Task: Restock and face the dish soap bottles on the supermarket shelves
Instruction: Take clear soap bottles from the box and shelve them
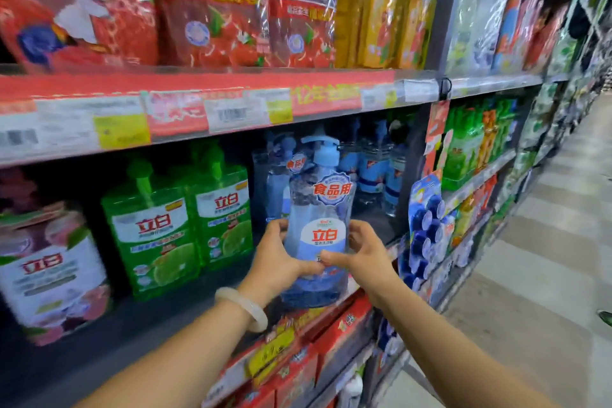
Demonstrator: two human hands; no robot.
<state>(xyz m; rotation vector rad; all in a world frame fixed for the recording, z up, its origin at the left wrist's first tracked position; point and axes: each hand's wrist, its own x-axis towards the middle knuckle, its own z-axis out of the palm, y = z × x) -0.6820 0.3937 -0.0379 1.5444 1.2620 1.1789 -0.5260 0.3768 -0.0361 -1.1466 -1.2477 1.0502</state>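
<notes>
blue soap bottle (319, 225) upright between both hands, left hand (276, 262), right hand (361, 255) gripping sides

The price tags (228, 114) on the upper shelf edge were too blurred to read. The left hand (276, 257) and right hand (362, 250) covered the lower label of the blue bottle (319, 209). Bottles behind it (377, 162) were dim and partly hidden. The pink bottle (49, 268) was smeared by motion, and the top row of pouches (212, 3) was cut off by the frame.
</notes>
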